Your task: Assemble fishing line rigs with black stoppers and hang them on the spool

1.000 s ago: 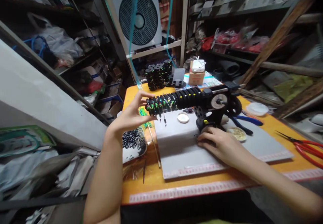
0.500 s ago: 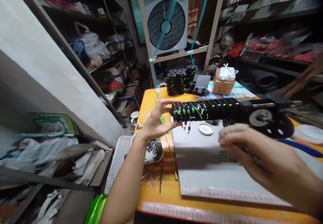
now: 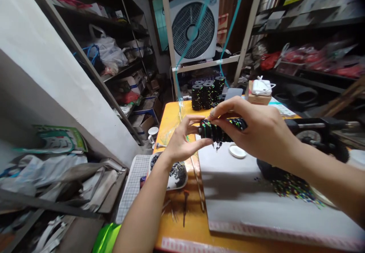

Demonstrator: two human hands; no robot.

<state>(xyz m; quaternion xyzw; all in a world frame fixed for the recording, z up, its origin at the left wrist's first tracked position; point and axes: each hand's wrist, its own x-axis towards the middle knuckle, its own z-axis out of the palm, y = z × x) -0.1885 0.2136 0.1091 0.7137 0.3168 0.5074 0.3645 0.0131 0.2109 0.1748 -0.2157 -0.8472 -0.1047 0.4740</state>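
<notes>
A long black ridged roller [image 3: 210,130], ringed with cords and tiny green and yellow pieces, extends across the middle from a geared mount at the right. My left hand [image 3: 182,141] grips its left end, thumb below and fingers above. My right hand [image 3: 251,125] reaches over the roller, hiding much of it. Its thumb and forefinger are pinched together against the top near the left end; what they hold is too small to make out. Short dark bits dangle beneath the roller. Below lies a white board [image 3: 228,192] with a small white dish [image 3: 237,151].
A white tray of small dark pieces [image 3: 178,175] sits left of the board. Loose multicoloured bits [image 3: 293,188] lie under my right forearm. Black spools [image 3: 208,93] stand at the back, near a small box [image 3: 258,97]. Thin tools [image 3: 185,207] lie on the yellow table [image 3: 168,230].
My right hand has moved up and left from above the board onto the roller's left part. My left hand stays at the roller's end. The view has shifted slightly.
</notes>
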